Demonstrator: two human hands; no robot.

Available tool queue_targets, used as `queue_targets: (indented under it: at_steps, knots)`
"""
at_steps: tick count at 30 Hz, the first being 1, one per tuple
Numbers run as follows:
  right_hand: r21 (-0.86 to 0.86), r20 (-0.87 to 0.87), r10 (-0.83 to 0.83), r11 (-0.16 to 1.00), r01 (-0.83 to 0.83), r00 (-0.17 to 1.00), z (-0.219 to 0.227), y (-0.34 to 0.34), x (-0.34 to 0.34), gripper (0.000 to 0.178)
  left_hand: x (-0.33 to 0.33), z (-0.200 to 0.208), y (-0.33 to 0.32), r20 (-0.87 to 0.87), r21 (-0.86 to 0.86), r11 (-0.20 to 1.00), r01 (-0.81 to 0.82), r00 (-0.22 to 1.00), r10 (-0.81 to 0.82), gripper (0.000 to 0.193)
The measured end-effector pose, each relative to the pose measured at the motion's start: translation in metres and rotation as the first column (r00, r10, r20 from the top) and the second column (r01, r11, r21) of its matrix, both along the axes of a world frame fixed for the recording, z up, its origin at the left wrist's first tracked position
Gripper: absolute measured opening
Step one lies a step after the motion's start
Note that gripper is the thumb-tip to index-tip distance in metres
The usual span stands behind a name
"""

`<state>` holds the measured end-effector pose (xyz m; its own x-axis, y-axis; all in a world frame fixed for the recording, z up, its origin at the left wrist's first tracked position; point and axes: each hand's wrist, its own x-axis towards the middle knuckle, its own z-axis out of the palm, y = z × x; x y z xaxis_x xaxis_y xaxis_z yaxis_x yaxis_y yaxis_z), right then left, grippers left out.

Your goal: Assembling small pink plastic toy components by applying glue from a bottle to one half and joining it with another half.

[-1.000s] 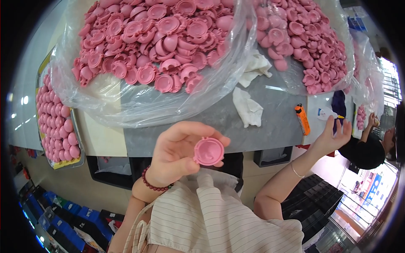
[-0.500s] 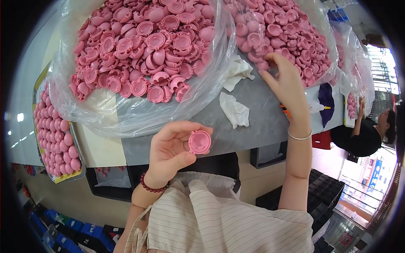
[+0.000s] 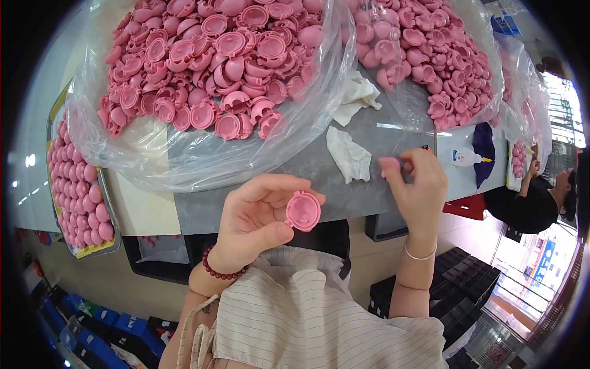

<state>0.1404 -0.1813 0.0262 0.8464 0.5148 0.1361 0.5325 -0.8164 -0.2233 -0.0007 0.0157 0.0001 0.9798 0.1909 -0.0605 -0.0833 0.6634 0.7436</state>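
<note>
My left hand (image 3: 255,216) grips a round pink plastic shell (image 3: 303,211) between thumb and fingers, its hollow side facing up, just above the grey table's near edge. To its right, my right hand (image 3: 421,184) pinches a small pink piece (image 3: 388,163) at its fingertips, about a hand's width from the shell. A clear bag (image 3: 184,166) heaped with several pink shells (image 3: 215,67) lies behind my left hand. A second bag of pink parts (image 3: 430,67) lies behind my right hand.
Two crumpled white cloths (image 3: 347,154) (image 3: 357,95) lie between the bags. A white glue bottle (image 3: 467,158) rests at the right. A tray (image 3: 112,212) of pink domes (image 3: 74,178) sits at the left. Another person (image 3: 528,200) works at the far right. Blue crates (image 3: 104,320) stand on the floor.
My right hand went from the table's far right up to the right-hand pile, then drew back toward my left hand with a small pink piece. The left hand tilted its shell slightly.
</note>
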Motion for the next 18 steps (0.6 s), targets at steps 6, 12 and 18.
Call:
queue_targets:
  at_steps: [6, 12, 18]
  knots:
    - [0.213, -0.056, 0.417, 0.893, -0.397, 0.907, 0.011, -0.013, 0.011, 0.031, -0.005, -0.001, 0.002, -0.005, -0.26, 0.957, 0.129, 0.991, -0.135, 0.053]
    - [0.225, -0.14, 0.166, 0.965, -0.132, 0.976, 0.001, -0.01, 0.001, 0.034, -0.004, 0.001, -0.003, -0.019, -0.321, 0.936, 0.147, 0.987, -0.161, 0.053]
    - [0.287, -0.19, 0.193, 0.949, -0.133, 0.963, 0.009, -0.01, -0.002, 0.033, -0.004, 0.008, -0.006, -0.021, -0.208, 0.974, 0.086, 0.995, -0.092, 0.048]
